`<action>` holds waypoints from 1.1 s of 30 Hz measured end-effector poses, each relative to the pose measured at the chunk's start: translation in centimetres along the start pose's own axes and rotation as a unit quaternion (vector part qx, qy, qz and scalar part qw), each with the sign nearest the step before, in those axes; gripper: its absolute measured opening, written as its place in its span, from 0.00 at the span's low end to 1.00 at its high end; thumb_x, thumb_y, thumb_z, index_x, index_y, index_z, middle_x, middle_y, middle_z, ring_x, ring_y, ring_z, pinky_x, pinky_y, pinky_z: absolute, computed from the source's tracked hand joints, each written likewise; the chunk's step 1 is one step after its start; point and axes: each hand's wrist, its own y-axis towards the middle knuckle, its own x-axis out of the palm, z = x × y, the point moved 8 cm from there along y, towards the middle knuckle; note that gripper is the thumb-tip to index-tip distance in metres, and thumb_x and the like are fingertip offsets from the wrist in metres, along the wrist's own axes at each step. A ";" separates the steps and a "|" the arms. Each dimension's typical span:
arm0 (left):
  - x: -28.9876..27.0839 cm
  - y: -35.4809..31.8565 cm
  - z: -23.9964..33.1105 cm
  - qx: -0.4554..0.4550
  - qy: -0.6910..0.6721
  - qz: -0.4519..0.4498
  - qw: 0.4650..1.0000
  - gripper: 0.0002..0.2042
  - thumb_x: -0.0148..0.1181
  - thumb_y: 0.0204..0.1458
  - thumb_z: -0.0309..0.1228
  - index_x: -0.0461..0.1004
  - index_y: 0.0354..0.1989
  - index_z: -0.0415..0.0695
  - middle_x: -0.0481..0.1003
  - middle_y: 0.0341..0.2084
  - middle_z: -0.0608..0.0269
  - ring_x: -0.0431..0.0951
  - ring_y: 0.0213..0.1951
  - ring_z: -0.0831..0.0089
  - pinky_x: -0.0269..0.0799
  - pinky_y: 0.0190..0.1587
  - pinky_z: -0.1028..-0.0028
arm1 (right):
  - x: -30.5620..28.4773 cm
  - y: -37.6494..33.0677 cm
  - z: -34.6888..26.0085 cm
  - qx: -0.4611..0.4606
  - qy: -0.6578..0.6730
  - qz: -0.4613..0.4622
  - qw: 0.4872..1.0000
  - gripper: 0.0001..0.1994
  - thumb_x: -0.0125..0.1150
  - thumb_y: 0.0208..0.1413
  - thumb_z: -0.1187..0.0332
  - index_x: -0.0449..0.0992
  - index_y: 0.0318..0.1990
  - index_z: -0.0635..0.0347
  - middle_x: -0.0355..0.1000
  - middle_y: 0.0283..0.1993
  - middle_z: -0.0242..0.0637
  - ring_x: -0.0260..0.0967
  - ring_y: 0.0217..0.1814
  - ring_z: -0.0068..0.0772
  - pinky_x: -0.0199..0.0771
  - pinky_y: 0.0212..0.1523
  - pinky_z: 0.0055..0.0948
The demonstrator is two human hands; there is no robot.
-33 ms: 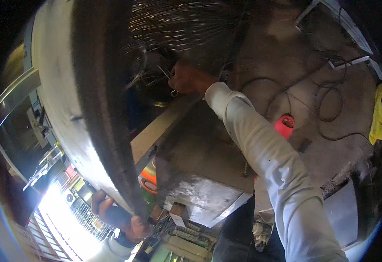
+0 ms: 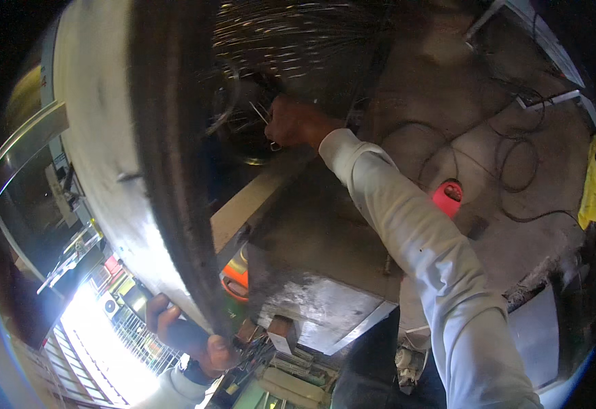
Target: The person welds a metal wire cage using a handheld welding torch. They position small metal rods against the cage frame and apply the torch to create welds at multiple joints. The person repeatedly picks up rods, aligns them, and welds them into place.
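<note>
My left hand (image 2: 187,335) is closed round the lower edge of a large pale panel (image 2: 100,129) with a broad dark rim, which stands along the left of the view. My right hand (image 2: 296,123) reaches up into the dark area to the right of this rim, its fingers curled. Thin, bright rod-like pieces (image 2: 260,112) show beside its fingers, but what it grips is mostly hidden in shadow. Past that hand, a spray of sparks (image 2: 291,41) streaks across. A pale beam (image 2: 253,198) runs slantwise below my right wrist.
A grey metal block or bench (image 2: 318,307) stands below the beam, with a small block (image 2: 282,334) near its lower left corner. Dark cable (image 2: 516,163) loops over the floor at right, near a pinkish-red shoe (image 2: 448,198). Yellow cloth (image 2: 594,180) hangs at far right.
The whole view has shifted slightly, so the panel and rim sit a little further right. Both hands keep their hold, and the sparks still fly.
</note>
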 end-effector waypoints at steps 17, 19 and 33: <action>0.8 1.0 0.2 0.012 -0.020 0.015 1.000 0.31 0.49 0.59 0.57 0.59 0.61 0.45 0.56 0.58 0.50 0.55 0.65 0.54 0.50 0.70 0.49 | 3.0 2.2 -2.6 -0.075 -0.290 0.149 0.942 0.09 0.61 0.57 0.72 0.86 0.41 0.59 0.83 0.42 0.45 0.82 0.46 0.46 0.83 0.47 0.45; 0.8 0.7 0.1 0.009 -0.016 0.016 1.000 0.32 0.49 0.59 0.58 0.59 0.61 0.45 0.56 0.59 0.50 0.55 0.65 0.54 0.50 0.70 0.48 | 5.3 4.4 -2.1 -0.079 -0.314 0.137 0.936 0.09 0.59 0.60 0.71 0.86 0.39 0.56 0.83 0.40 0.40 0.82 0.45 0.44 0.84 0.45 0.43; 1.0 0.9 0.1 0.003 -0.036 0.011 0.999 0.34 0.51 0.59 0.60 0.59 0.61 0.44 0.57 0.58 0.51 0.55 0.65 0.56 0.50 0.70 0.50 | 1.8 2.1 -3.1 -0.002 -0.055 0.051 0.997 0.21 0.66 0.57 0.58 0.80 0.47 0.72 0.81 0.49 0.54 0.82 0.46 0.45 0.82 0.46 0.42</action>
